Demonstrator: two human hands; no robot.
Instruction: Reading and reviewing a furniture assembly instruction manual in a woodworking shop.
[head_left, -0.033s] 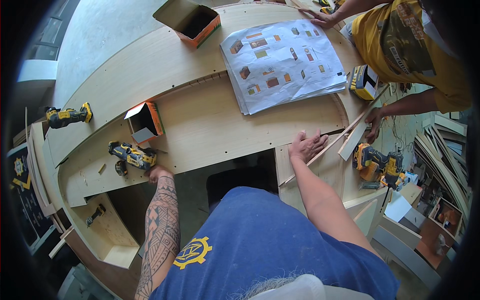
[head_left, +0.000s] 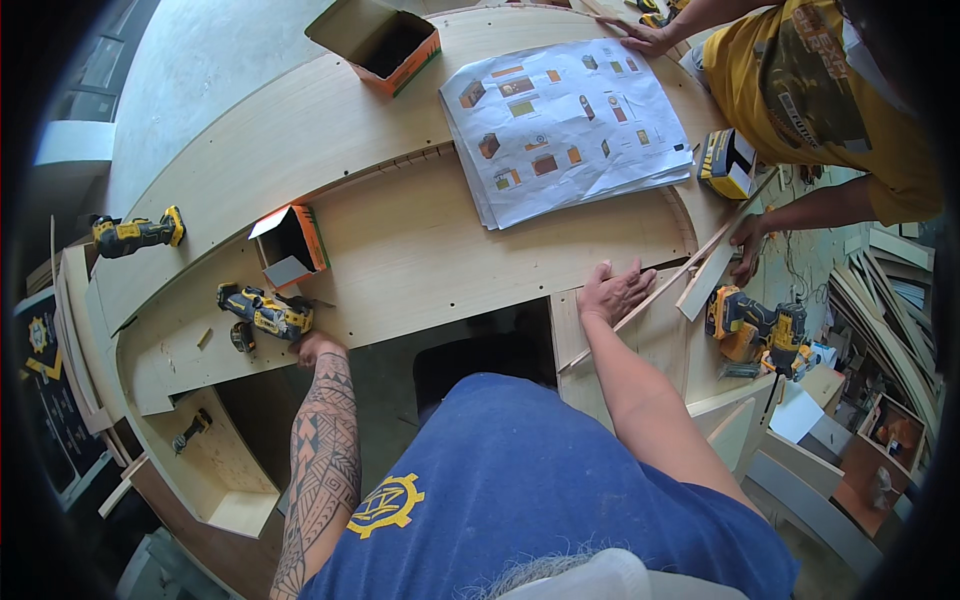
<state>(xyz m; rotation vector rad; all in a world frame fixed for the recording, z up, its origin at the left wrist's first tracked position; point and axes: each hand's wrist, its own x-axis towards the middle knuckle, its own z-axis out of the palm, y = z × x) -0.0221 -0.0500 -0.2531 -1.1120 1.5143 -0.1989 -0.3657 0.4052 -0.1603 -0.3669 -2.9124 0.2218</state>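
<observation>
Our right hand [head_left: 615,295] lies spread and empty at the edge of the wooden board [head_left: 420,265], near a thin strip [head_left: 690,265]; our left hand [head_left: 322,347] sits beside the yellow-black power tool [head_left: 268,313] on it, grip hidden from us

Sheets [head_left: 570,130] lie between an open orange box [head_left: 412,65] and a yellow-black box [head_left: 716,168], with a drill [head_left: 786,335] left of some piled boards [head_left: 880,315].
</observation>
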